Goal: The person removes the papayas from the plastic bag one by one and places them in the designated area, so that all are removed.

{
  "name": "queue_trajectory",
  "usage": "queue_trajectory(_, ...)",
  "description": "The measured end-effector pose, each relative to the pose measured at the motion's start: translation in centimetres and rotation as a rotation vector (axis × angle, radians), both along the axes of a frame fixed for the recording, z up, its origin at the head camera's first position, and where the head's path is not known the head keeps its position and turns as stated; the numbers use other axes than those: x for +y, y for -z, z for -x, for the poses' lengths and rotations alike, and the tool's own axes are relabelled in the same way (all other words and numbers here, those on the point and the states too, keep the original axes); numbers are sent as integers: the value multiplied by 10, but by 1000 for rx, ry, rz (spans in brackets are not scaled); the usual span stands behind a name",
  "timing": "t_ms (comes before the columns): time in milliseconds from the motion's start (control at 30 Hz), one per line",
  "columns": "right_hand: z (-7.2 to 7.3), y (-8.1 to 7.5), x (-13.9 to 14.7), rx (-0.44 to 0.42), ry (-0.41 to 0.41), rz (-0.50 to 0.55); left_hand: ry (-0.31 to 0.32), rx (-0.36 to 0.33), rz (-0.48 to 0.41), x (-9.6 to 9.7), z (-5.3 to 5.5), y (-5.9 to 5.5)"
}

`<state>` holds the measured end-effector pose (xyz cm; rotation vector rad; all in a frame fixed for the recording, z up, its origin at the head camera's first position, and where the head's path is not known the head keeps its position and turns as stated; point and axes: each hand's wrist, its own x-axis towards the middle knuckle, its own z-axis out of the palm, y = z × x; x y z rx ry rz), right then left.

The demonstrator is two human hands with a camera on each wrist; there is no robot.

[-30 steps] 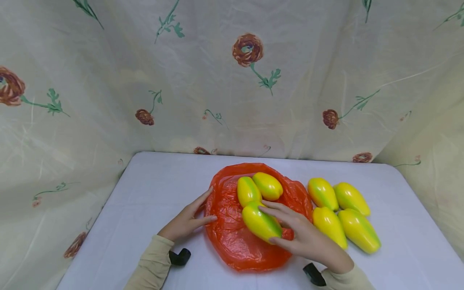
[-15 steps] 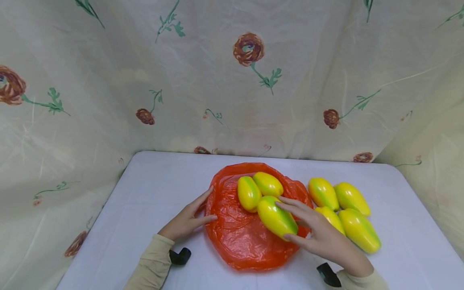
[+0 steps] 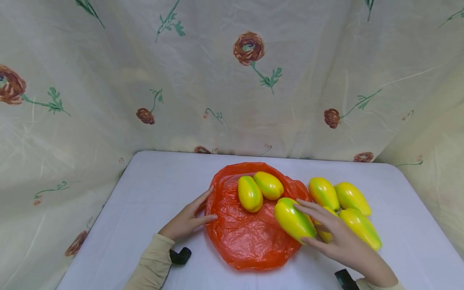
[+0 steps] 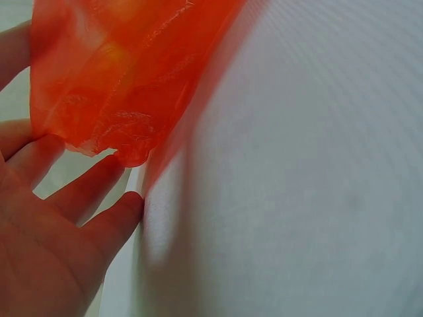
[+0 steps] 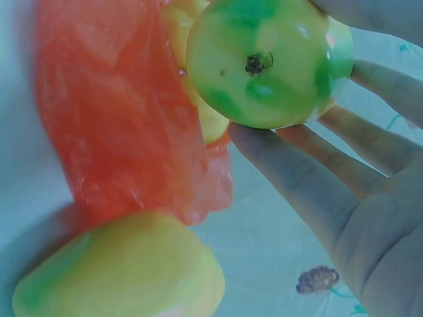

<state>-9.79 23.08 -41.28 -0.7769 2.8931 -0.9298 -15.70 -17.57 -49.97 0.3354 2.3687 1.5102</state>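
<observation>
A red plastic bag (image 3: pixel 250 245) stands spread with its mouth up, two yellow-green mangoes (image 3: pixel 250 194) inside against the far part. My left hand (image 3: pixel 190 215) touches the bag's left side with fairly straight, spread fingers; in the left wrist view its fingertips (image 4: pixel 129 205) lie at the rim of the bag (image 4: pixel 125 79). At the bag's right edge my right hand (image 3: pixel 344 239) holds another mango (image 3: pixel 294 220) between thumb and fingers, raised above the rim. The right wrist view shows the stem end of this held mango (image 5: pixel 258 66), with the fingers under and beside it.
Several more mangoes (image 3: pixel 323 194) lie grouped on the white table (image 3: pixel 163 173) right of the bag, one partly hidden behind my right hand. A flower-patterned curtain (image 3: pixel 290 112) hangs behind the table. Each wrist wears a black device (image 3: pixel 180 256).
My right hand has carried the mango rightward from above the bag's middle to its right edge. The left hand and the two mangoes inside have stayed put.
</observation>
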Motion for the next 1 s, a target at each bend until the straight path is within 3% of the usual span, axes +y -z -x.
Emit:
queue_trajectory(267, -6, 0, 14, -68, 6, 77, 1, 7, 5, 0, -1, -1)
queue_trajectory(467, -10, 2, 25, -91, 50, 75, -1, 1, 3, 0, -1, 0)
queue_trajectory(600, -13, 7, 33, -78, 79, 67, -5, -7, -1, -1, -1, -1)
queue_trajectory(800, -19, 16, 46, 12, 88, 61, -6, -9, -1, -1, -1, -1)
queue_trajectory(1000, -24, 23, 59, -7, 119, 39, 2, 0, 6, -1, -1, -2)
